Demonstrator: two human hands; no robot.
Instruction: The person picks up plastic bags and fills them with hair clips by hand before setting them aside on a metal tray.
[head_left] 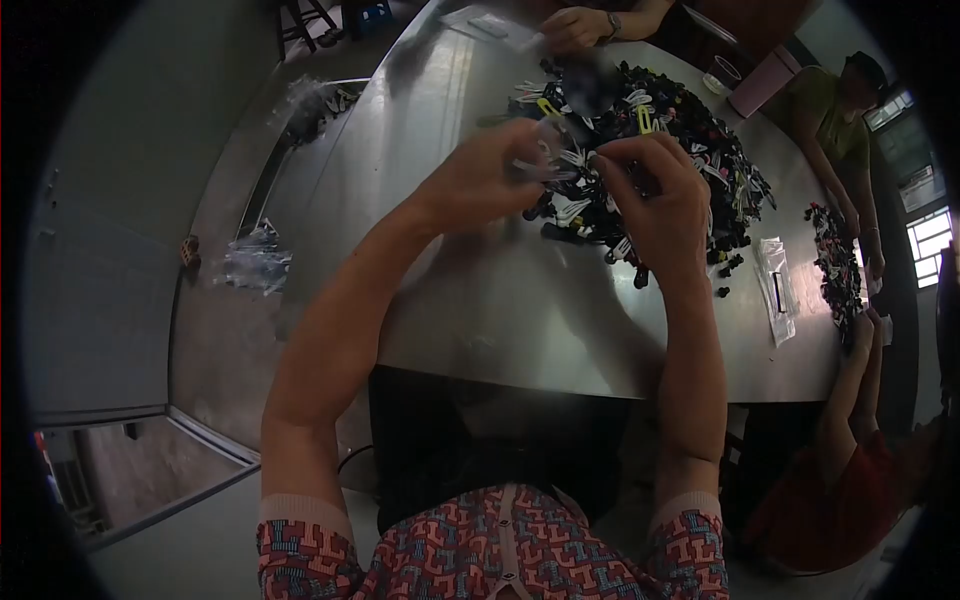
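A heap of hair clips [715, 180], mostly black with some white and yellow ones, lies on the metal table [480, 310]. My left hand [485, 175] is at the heap's near left side, its fingers closed on a clear plastic bag [543, 150]; pale clips show at the bag, partly blurred. To its right, over the heap, my right hand [662, 190] has thumb and fingertips pinched together. Something small and dark appears at those fingertips, too small to name. A yellow snap clip [644, 120] lies just beyond my right hand.
Across the table is another person's hand [575, 30] wearing a watch. A flat clear bag [776, 290] lies on the right, before a second clip heap [836, 265] where two people work. A pink box [765, 88] stands at the back; plastic bags [255, 258] lie left of the table.
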